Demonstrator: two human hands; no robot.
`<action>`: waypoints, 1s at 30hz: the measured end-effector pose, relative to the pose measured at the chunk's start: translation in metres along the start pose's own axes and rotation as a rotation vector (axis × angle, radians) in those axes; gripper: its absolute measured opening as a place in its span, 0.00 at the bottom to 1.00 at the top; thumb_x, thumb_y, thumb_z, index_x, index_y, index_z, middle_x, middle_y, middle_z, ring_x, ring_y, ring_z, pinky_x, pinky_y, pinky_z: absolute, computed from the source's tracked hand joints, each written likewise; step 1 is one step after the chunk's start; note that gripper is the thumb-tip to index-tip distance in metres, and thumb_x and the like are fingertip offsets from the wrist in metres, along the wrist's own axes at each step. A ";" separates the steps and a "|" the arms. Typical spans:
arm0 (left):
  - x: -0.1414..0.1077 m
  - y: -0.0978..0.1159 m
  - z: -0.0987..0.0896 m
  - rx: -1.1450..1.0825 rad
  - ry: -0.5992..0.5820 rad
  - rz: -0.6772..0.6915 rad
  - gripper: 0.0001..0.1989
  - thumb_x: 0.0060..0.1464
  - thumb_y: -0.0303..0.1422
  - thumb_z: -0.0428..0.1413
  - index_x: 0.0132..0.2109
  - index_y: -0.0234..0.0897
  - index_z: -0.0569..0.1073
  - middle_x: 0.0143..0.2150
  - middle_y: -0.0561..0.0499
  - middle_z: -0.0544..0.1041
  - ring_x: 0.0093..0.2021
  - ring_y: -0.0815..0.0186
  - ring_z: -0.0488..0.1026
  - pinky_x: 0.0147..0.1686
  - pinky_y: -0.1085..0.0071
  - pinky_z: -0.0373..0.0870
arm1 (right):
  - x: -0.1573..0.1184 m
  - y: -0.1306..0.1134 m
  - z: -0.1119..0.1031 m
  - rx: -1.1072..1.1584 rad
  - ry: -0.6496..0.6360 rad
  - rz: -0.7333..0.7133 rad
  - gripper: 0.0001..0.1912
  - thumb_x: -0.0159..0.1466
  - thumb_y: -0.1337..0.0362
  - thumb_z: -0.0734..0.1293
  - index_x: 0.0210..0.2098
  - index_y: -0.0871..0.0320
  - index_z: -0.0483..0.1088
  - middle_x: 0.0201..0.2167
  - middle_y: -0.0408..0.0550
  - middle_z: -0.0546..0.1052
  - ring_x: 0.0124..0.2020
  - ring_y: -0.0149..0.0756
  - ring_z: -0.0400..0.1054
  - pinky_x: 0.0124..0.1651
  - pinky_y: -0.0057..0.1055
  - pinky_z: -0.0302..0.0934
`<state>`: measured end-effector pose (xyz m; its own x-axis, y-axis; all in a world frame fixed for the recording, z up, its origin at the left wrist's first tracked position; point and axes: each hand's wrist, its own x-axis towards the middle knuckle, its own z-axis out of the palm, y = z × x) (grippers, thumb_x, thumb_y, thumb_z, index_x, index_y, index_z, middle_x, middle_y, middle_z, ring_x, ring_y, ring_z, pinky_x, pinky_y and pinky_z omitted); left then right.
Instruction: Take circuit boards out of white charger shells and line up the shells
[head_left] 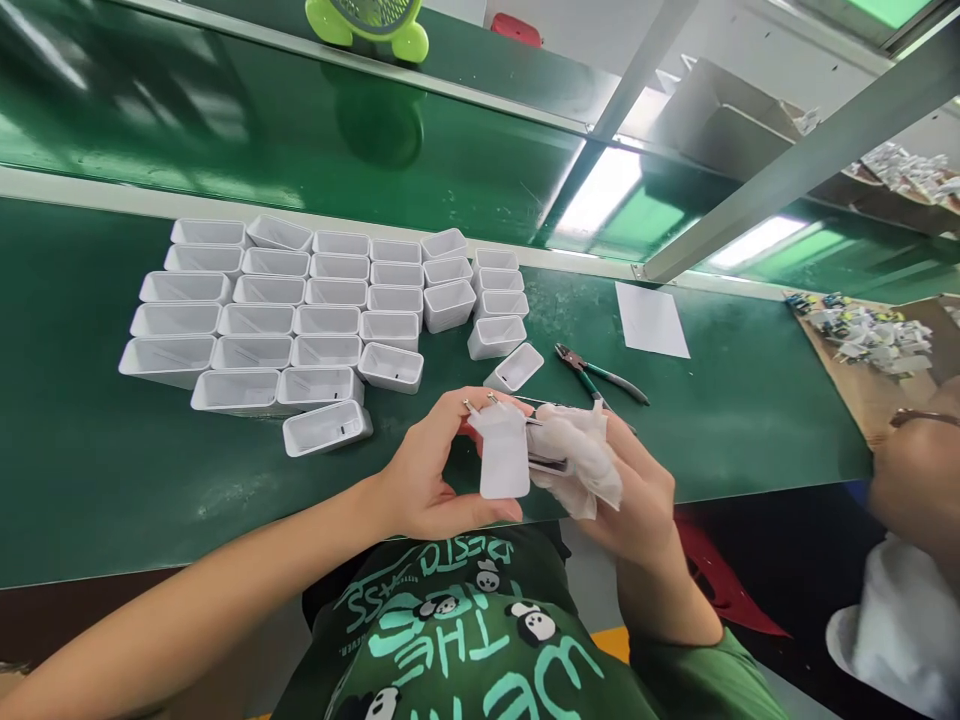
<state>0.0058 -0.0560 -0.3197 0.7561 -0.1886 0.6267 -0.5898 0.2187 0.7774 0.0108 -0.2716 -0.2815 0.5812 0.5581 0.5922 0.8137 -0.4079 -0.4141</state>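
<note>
My left hand (424, 470) is closed around a white plastic piece (505, 462) with two metal pins sticking up at its top, like a plug housing. Right beside it, my right hand (641, 490) grips a crumpled white cloth or tissue (581, 450). Some thin, flat edges show between the cloth and the white piece; what they belong to is hidden. Just beyond my fingers lies a small white open case (514, 368). Pliers (600, 375) with green handles rest on the bench to the right of it, partly behind my right hand.
Rows of white open cases (262, 320) cover the left and middle of the green bench (720, 410). A white paper sheet (652, 320) lies at the right. Farther right are a cardboard box (840, 385) of small parts and another person's arm (919, 480). A green fan (367, 25) stands on the shelf.
</note>
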 end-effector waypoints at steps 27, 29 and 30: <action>0.001 0.004 0.000 -0.041 0.011 -0.076 0.30 0.53 0.42 0.65 0.58 0.38 0.63 0.54 0.38 0.72 0.49 0.57 0.74 0.42 0.65 0.74 | -0.005 0.007 0.011 -0.028 0.086 0.046 0.30 0.63 0.63 0.73 0.63 0.53 0.65 0.50 0.55 0.78 0.47 0.47 0.75 0.49 0.43 0.73; 0.002 0.004 0.000 -0.043 0.005 -0.086 0.30 0.53 0.42 0.65 0.58 0.38 0.63 0.53 0.39 0.72 0.50 0.57 0.73 0.43 0.65 0.73 | -0.006 0.004 0.009 0.037 0.035 0.163 0.29 0.63 0.62 0.72 0.62 0.52 0.64 0.49 0.54 0.78 0.44 0.45 0.76 0.51 0.42 0.72; 0.002 0.004 -0.001 -0.038 0.002 -0.088 0.31 0.53 0.42 0.65 0.59 0.38 0.63 0.53 0.40 0.72 0.51 0.57 0.73 0.44 0.65 0.73 | -0.007 0.003 0.008 0.076 0.020 0.211 0.28 0.64 0.62 0.72 0.62 0.52 0.64 0.48 0.53 0.78 0.43 0.44 0.76 0.51 0.43 0.72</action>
<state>0.0052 -0.0548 -0.3158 0.8051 -0.2066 0.5560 -0.5099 0.2379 0.8267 0.0094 -0.2706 -0.2922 0.7391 0.4513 0.5000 0.6728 -0.4580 -0.5811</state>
